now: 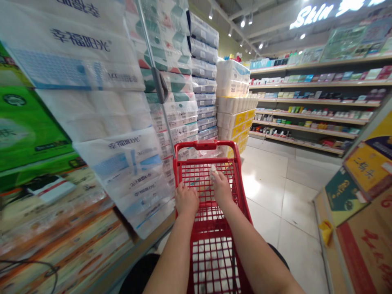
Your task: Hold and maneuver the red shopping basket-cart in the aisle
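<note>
A red plastic shopping cart (211, 234) with a grid body stands in front of me, both my forearms reaching over it. My left hand (187, 199) is closed on the cart's left side, knuckles up; its fingertips are partly hidden. My right hand (222, 187) is above the cart's grid, right of centre. Its thumb and fingers pinch a small crumpled whitish thing (213, 172), which looks like a tissue but is too blurred to be sure.
Toilet paper packs (122, 163) are stacked high along the left, with a thin metal pole (150, 49) before them. Yellow-and-white packs (235, 118) stand ahead. Cartons (364, 204) line the right. Tiled floor (272, 196) runs between, toward stocked shelves (312, 102).
</note>
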Motion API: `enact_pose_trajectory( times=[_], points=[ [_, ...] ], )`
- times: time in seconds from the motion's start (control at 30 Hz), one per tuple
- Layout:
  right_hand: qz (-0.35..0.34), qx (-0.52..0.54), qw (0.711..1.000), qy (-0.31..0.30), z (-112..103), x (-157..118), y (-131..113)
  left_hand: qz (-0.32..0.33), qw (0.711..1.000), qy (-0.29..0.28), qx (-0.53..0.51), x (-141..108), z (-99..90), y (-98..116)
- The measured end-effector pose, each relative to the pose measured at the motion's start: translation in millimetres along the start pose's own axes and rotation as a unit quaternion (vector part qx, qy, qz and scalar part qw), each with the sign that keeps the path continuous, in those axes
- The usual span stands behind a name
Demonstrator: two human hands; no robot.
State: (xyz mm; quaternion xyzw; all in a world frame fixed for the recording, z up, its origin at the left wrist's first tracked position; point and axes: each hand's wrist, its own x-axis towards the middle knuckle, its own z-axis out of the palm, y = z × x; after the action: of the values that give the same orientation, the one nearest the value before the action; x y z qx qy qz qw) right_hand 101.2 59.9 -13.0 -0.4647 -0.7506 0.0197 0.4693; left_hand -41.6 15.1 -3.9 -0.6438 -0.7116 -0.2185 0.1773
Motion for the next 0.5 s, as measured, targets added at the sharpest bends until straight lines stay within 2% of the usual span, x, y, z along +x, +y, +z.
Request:
enact_pose_trajectory(
  times=[0.13, 0.17, 0.2, 0.3, 0.33, 0.37, 0.47, 0.5],
  points=[
    [-0.12, 0.016, 0.988, -0.091, 0, -2, -6, -0.001, 1.0, 0.01, 0.0, -1, 1.5, -1],
    [-0.116, 0.022, 0.989, -0.089, 0, -1, -5, 0.0, 1.0, 0.011, 0.001, -1, 1.2, -1],
    [-0.084, 0.021, 0.994, -0.066, -1, 0, -3, 0.0, 1.0, 0.01, 0.001, -1, 0.7, 0],
    [0.063, -0.012, 0.997, 0.035, -8, 3, 7, 0.002, 1.0, 0.006, 0.002, -2, -1.2, 0],
    [0.083, -0.024, 0.995, 0.047, -11, 3, 9, 0.001, 1.0, 0.004, 0.002, -2, -1.6, 1],
    [0.078, -0.033, 0.996, 0.04, -13, 4, 10, 0.001, 1.0, 0.004, 0.003, -2, -1.9, 1],
    [0.005, -0.041, 0.999, -0.022, -18, 2, 7, -0.001, 1.0, 0.004, 0.008, -2, -2.1, 1],
    [0.003, -0.044, 0.999, -0.024, -18, 2, 5, 0.0, 1.0, 0.004, 0.009, -2, -2.1, 1]
  ],
)
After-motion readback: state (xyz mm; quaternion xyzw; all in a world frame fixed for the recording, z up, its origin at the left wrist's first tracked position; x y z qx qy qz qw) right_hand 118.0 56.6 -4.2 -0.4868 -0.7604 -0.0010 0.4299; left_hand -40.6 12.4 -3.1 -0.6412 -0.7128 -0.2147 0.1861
